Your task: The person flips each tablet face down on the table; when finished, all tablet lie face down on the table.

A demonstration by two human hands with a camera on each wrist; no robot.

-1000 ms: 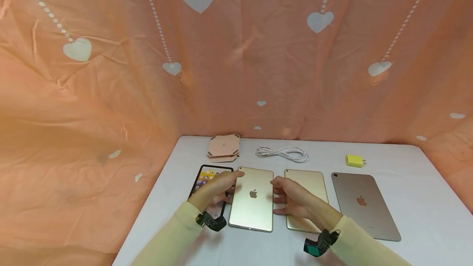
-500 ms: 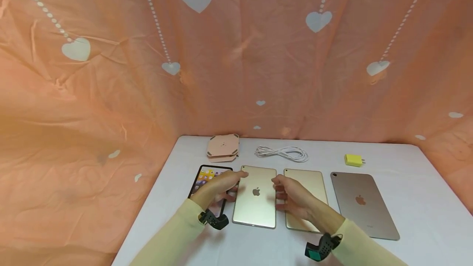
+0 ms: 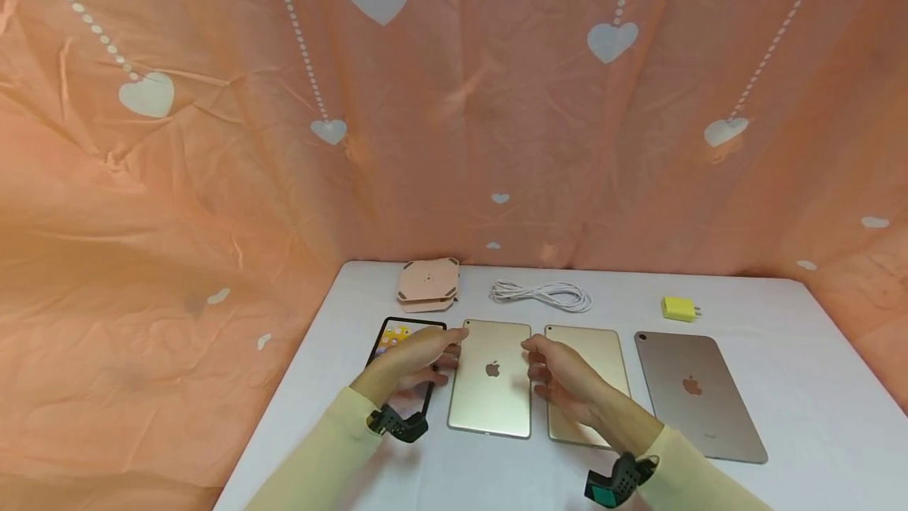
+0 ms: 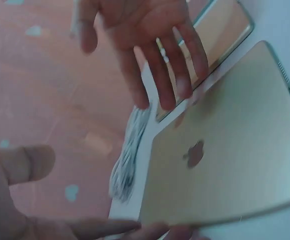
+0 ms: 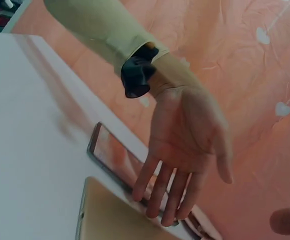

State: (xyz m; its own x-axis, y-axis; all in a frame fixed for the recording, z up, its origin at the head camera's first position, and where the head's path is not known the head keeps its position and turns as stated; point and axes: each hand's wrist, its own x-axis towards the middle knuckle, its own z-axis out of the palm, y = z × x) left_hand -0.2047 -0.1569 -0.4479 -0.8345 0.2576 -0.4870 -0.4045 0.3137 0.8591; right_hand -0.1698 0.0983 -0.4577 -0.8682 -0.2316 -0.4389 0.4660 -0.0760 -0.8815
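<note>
A gold tablet lies back up on the white table, between the two hands. My left hand is at its left edge with thumb raised and fingers straight, over a black-rimmed tablet whose lit screen is partly hidden. In the right wrist view that left hand shows an open palm with nothing in it. My right hand hovers by the gold tablet's right edge, overlapping a second gold tablet. Its fingers hang loosely extended and hold nothing in the left wrist view.
To the right lies a grey tablet, also back up. Along the back are a pink square folding stand, a coiled white cable and a yellow plug adapter. A pink curtain hangs behind the table.
The gold tablet between the hands shifted slightly right and away, then stayed still. The left hand has since drawn back a little to the left, and the right fingers have eased off the tablet's edge.
</note>
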